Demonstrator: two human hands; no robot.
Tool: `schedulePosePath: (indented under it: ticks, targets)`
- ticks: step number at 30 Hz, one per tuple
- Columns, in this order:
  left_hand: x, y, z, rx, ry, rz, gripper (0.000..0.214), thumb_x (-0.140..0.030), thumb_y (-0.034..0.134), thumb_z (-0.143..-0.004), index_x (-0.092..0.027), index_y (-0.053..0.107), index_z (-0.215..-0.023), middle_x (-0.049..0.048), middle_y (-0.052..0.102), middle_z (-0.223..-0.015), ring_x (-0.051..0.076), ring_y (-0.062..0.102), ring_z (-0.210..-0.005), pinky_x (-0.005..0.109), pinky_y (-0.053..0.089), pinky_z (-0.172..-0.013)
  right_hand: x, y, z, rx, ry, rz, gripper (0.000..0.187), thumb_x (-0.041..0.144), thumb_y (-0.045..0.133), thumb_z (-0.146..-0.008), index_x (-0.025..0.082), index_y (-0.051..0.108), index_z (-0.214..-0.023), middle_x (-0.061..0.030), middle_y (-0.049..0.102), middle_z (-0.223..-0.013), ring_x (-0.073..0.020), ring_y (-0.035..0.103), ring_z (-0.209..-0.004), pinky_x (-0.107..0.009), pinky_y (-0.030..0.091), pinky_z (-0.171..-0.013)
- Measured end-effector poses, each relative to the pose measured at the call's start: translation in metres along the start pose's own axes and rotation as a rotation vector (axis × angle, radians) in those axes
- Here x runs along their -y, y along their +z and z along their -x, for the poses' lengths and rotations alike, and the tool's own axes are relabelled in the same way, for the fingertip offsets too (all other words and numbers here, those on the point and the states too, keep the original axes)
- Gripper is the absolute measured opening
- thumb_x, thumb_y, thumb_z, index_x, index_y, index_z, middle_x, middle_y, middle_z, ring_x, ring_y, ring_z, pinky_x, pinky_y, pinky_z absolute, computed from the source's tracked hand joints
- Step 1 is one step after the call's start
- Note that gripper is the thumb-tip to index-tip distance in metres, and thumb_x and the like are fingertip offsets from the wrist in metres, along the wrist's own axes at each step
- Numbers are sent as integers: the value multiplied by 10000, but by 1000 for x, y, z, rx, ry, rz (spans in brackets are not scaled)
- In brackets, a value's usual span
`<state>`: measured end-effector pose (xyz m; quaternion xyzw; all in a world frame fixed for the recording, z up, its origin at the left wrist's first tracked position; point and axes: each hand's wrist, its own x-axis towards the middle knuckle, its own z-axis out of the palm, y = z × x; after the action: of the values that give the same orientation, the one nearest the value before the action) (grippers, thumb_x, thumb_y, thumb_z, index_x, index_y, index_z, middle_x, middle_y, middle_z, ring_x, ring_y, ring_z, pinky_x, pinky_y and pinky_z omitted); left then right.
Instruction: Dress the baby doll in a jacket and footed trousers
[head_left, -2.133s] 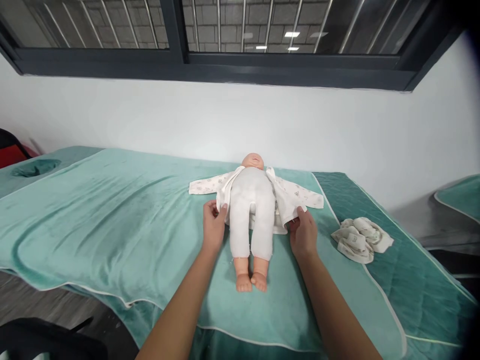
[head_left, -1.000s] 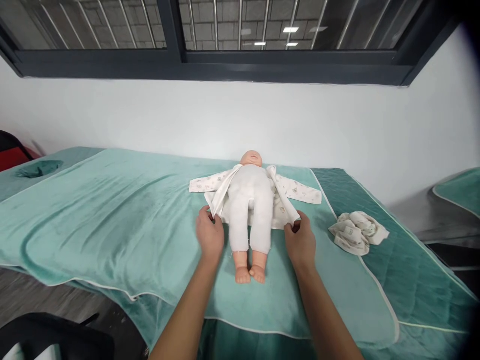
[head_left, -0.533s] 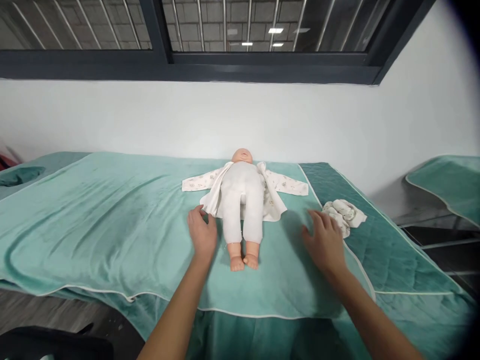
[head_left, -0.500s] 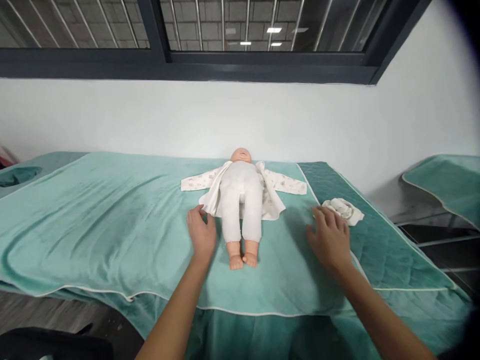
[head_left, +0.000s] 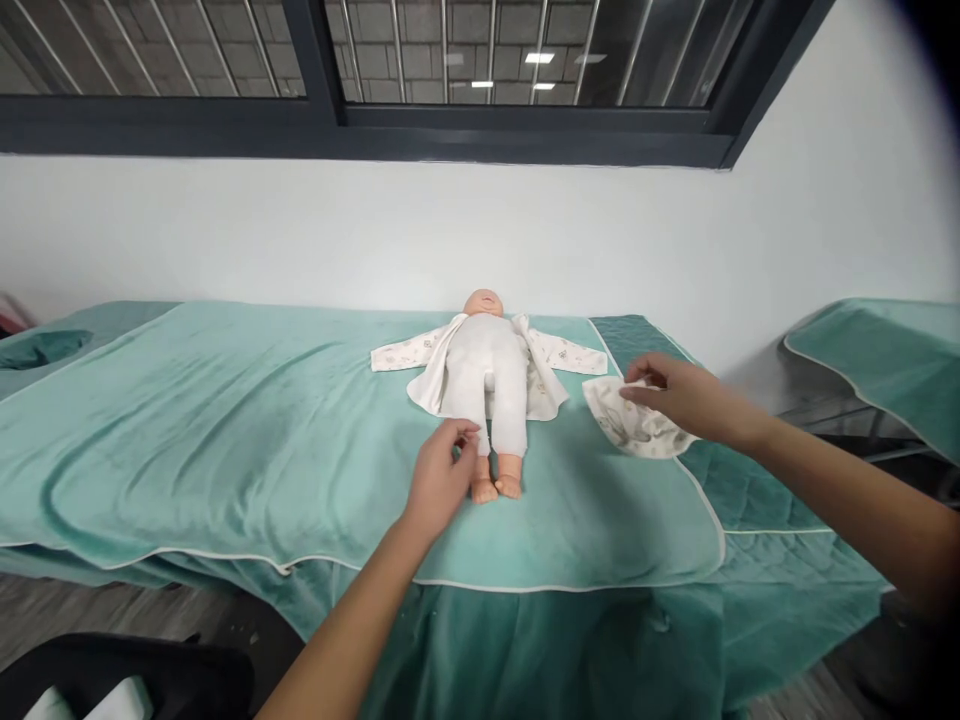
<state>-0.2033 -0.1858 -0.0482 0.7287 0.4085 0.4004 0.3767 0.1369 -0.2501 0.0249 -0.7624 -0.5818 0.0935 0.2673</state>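
Observation:
A baby doll [head_left: 489, 350] lies on its back with its feet toward me, its body and legs white and its feet bare. Under it, a white patterned jacket [head_left: 544, 400] is spread, its front undone and both sleeves stretched sideways. My left hand [head_left: 442, 470] hovers by the doll's lower leg, fingers loosely bent and apart, with nothing visible in them. To the doll's right, my right hand [head_left: 679, 395] pinches the upper edge of a small, white patterned baby garment [head_left: 637, 425]. The garment is bunched, so I cannot tell its exact kind.
A green blanket [head_left: 225, 440] with white piping covers the bed. Quilted green fabric [head_left: 765, 490] shows at the right. Behind stand a white wall [head_left: 375, 230] and a dark-framed window [head_left: 525, 135]. A black object [head_left: 150, 660] sits at lower left.
My right hand has taken hold of the white garment and drawn it toward the doll, partly unfolding it. My left hand has moved right, from the jacket's hem to the doll's leg.

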Motion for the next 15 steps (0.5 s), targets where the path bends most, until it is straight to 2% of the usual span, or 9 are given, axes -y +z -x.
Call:
schedulePosePath:
  ticks: [2,4,6,8,11,13,15]
  targets:
    - [-20,3,1,172,-11,144,263,-309,594,-875,-227,625,-1123,54,680,-1050,180,640,-920,310,510,-796,46,-10,4,14,-18,-206,281,475,685,-795,233,638,-930,21,595,-719,-147,530,-624,-283,405,-574]
    - [-35,10,3,333,-25,257,503,-381,695,-811,-239,565,-1275,95,639,-1217,208,638,-1010,324,532,-807,90,-20,9,14,-86,-475,283,458,721,-784,231,621,-921,24,603,-756,-138,558,-665,-283,456,-615]
    - [-43,19,5,384,-37,321,739,-405,782,-729,-246,485,-1387,130,583,-1336,241,622,-1094,359,536,-867,130,-30,13,-12,-184,-738,255,396,750,-781,227,596,-894,31,590,-791,-116,553,-684,-277,483,-645]
    - [-46,28,7,357,-36,369,800,-380,813,-698,-241,472,-1409,133,585,-1359,266,605,-1159,407,502,-970,161,-42,17,-27,-277,-912,184,319,727,-821,228,578,-879,39,575,-802,-101,559,-716,-285,503,-714]
    - [-43,29,8,260,-66,463,603,-377,747,-772,-225,563,-1326,100,640,-1315,280,581,-1229,442,440,-1064,190,-59,22,-80,-386,-1039,100,221,667,-881,233,569,-863,43,580,-815,-101,579,-779,-326,503,-823]
    - [-38,19,9,217,-134,522,521,-399,718,-794,-204,604,-1264,91,678,-1255,282,619,-1172,429,483,-1003,194,-69,21,-147,-428,-1053,112,207,675,-878,246,576,-844,32,603,-852,-130,597,-848,-357,502,-847]
    - [-34,0,9,257,-202,555,502,-411,733,-771,-181,629,-1204,92,722,-1135,273,680,-1010,395,538,-861,187,-77,17,-238,-431,-1034,133,225,715,-848,273,593,-828,18,629,-912,-176,608,-934,-390,507,-846]
